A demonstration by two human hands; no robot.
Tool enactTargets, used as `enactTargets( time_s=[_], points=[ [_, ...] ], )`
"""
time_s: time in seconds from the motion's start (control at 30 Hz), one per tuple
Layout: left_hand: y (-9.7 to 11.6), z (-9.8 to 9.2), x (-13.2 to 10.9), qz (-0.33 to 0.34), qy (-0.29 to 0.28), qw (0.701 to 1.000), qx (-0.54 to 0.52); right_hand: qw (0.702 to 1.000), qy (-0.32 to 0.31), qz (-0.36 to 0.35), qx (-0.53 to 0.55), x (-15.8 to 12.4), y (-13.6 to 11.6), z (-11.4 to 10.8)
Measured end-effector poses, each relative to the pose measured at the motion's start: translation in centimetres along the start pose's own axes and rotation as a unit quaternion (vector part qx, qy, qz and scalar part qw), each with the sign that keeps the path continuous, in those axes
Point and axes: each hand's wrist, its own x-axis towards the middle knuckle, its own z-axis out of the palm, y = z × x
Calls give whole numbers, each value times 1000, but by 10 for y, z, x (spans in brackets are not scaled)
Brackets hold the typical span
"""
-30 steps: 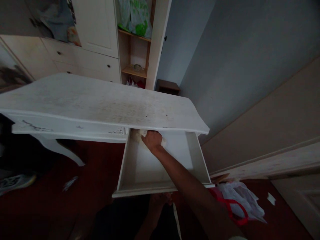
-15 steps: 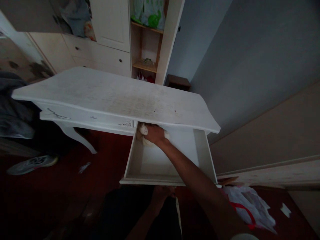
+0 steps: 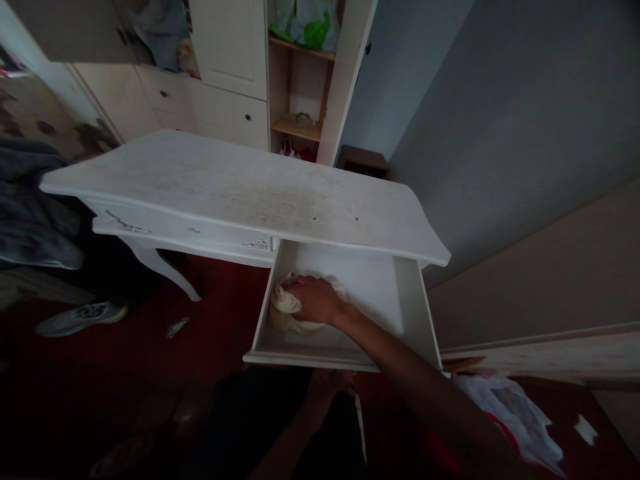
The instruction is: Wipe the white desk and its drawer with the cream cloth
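Note:
Inside the pulled-out white drawer, my right hand is closed on a cream cloth, pressing it by the drawer's left side wall. Part of the cloth spreads under and behind the hand. Below the drawer front, my left hand is low and in shadow; its fingers are too dark to make out. The drawer belongs to a white desk whose top carries dark smudges and two small dark specks.
Behind the desk stands a white cabinet with open shelves holding bags. A shoe is on the red floor at left, near dark clothing. A plastic bag lies at lower right, beside the wall.
My right hand and the cloth have moved from the drawer's back left corner toward its front, along the left side. My left hand stays below the drawer front. The view has shifted slightly.

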Motion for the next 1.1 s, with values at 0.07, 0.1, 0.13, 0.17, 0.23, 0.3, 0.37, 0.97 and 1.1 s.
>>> enactTargets(
  time_s=[0.07,0.1,0.13,0.17,0.23,0.3,0.37,0.97,1.1],
  points=[
    [1,0,-1,3,-8,1000,-2,999,-11,-35,4,-9,-4,4],
    [1,0,-1,8,-11,1000,-2,999,-17,-49,4,-13,-7,6],
    [1,0,-1,12,-12,1000,-2,998,-22,-62,2,-16,-9,7],
    [1,0,-1,15,-11,1000,-1,997,-25,-75,-2,-19,-11,8],
    [2,1,-1,13,-5,1000,4,994,-31,-102,-21,-24,-14,9],
    [5,3,-2,9,-1,1000,13,990,-35,-129,-40,-26,-16,9],
    [10,5,-3,12,-3,1000,16,987,-37,-149,-43,-27,-14,8],
    [10,2,-4,29,-16,997,63,991,-90,-85,43,-108,50,8],
    [18,3,-8,22,-22,997,75,992,-115,-56,19,-128,68,7]
  ],
)
